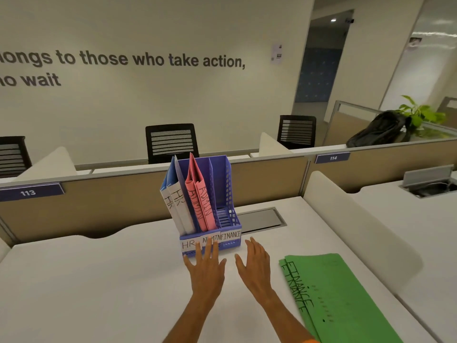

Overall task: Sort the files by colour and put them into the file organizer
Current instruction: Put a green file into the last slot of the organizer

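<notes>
A blue file organizer [228, 184] stands on the white desk with front labels HR, ADMIN and FINANCE. Two blue files [173, 191] marked HR stand in its left slot. Two pink files [201, 201] marked ADMIN lean in the middle slot. The right slot holds nothing. Two green files [338, 300] marked FINANCE lie flat on the desk at the lower right. My left hand [206, 268] is spread open just in front of the organizer, fingertips over its label strip. My right hand [254, 266] is open beside it, left of the green files, holding nothing.
A grey cable hatch [259, 219] sits in the desk behind the organizer. A beige partition [111, 201] runs along the desk's far edge and a white divider [358, 226] bounds the right side. Black chairs [171, 142] stand beyond. A black bag [380, 128] and plant sit far right.
</notes>
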{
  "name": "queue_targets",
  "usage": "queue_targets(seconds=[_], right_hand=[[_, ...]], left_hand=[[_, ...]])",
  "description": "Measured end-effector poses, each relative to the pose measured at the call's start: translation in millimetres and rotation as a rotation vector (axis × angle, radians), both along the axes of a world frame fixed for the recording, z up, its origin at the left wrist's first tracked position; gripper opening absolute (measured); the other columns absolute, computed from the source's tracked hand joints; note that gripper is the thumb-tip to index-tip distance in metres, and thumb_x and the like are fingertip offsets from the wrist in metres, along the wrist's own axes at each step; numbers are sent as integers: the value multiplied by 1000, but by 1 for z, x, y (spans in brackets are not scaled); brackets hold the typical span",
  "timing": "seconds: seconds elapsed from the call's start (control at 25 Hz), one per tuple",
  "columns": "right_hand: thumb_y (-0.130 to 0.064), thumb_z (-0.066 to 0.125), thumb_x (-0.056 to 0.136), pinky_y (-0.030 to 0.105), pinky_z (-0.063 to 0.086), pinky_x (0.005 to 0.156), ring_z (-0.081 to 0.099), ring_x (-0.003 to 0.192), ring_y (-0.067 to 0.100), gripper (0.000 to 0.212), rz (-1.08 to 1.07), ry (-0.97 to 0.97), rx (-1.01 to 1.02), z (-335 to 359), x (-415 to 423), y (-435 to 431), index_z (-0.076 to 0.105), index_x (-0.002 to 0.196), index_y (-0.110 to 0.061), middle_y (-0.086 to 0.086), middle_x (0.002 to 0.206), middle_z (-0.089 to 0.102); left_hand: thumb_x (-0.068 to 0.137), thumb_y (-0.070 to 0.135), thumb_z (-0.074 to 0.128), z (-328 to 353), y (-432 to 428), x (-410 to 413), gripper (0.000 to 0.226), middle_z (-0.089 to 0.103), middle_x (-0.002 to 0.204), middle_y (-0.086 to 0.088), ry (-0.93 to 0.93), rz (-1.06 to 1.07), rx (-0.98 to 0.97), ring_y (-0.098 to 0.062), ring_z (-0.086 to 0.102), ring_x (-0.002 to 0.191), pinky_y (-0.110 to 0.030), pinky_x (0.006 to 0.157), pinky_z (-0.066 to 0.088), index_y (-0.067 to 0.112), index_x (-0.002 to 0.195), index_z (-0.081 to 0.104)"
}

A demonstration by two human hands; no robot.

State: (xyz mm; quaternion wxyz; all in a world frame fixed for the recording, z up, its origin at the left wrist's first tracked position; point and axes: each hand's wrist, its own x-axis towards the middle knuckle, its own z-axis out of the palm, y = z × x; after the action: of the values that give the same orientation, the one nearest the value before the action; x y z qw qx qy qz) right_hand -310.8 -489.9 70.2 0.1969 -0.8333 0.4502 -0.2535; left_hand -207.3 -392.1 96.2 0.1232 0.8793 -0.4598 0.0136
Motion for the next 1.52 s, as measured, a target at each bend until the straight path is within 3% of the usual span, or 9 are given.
queue_targets(seconds=[0.08, 0.24, 0.36, 0.68, 0.88, 1.04, 1.2, 1.36, 1.52], right_hand=[[-48, 46, 95, 32, 25, 117, 30, 144, 18, 61, -44, 39, -25, -1, -22, 0, 35, 147, -18, 2, 157, 32], [-47, 47, 95, 35, 25, 118, 30, 144, 19, 62, -140, 90, 3, -3, -76, -6, 35, 147, -17, 3, 158, 31], [-44, 52, 93, 36, 26, 117, 32, 143, 22, 64, -214, 115, 29, -8, -124, -11, 35, 147, -13, 6, 156, 34], [-50, 53, 92, 36, 25, 118, 31, 143, 20, 70, -389, 221, 145, -39, -243, -10, 30, 148, -14, 6, 156, 34], [-64, 50, 86, 39, 28, 115, 35, 139, 19, 78, -405, 295, 259, -65, -277, 3, 30, 146, -18, 2, 150, 40], [-70, 46, 84, 38, 30, 113, 36, 136, 17, 81, -387, 279, 332, -85, -290, 15, 30, 145, -18, 0, 148, 40], [-75, 38, 83, 40, 25, 116, 32, 141, 16, 86, -370, 240, 348, -94, -297, 15, 30, 146, -17, 1, 152, 36], [-83, 29, 79, 40, 22, 118, 28, 144, 15, 94, -347, 208, 368, -99, -304, 12, 27, 148, -19, -1, 155, 32], [-86, 26, 77, 39, 14, 122, 18, 148, 14, 99, -298, 184, 401, -106, -312, 16, 19, 152, -21, -2, 161, 21]], left_hand=[[68, 47, 80, -1, -4, -17, 69, 61, 134, -10, -33, -37, -11, -38, 58, 122, -72, 89, 43, 16, 128, 63], [98, 56, 14, -11, -19, -52, 65, 35, 155, -6, -22, -96, 33, -35, 32, 143, -69, 105, 27, 22, 147, 39], [99, 55, 23, -28, -33, -86, 64, 0, 164, 1, 23, -184, 79, -30, 2, 151, -65, 114, 8, 27, 155, 8], [101, 51, 23, -54, -54, -172, 62, -3, 164, 8, 71, -363, 138, -26, 2, 151, -59, 115, 11, 28, 155, 5], [102, 42, 31, -78, -62, -197, 58, 15, 163, 2, 184, -433, 158, -26, 19, 148, -44, 116, 25, 21, 154, 17], [99, 24, 42, -95, -63, -213, 43, 50, 141, -6, 369, -476, 110, -23, 50, 123, -29, 98, 42, 13, 141, 39], [92, 7, 55, -99, -72, -228, 36, 65, 119, -5, 739, -282, -68, -22, 63, 108, 0, 70, 41, 8, 127, 48], [82, 4, 68, -92, -94, -240, 51, 63, 117, -12, 1046, 104, -235, -24, 61, 101, -27, 82, 48, 5, 129, 45], [75, 5, 77, -87, -117, -244, 54, 56, 104, -9, 1189, 296, -218, -24, 56, 94, -30, 75, 45, 3, 118, 44]])
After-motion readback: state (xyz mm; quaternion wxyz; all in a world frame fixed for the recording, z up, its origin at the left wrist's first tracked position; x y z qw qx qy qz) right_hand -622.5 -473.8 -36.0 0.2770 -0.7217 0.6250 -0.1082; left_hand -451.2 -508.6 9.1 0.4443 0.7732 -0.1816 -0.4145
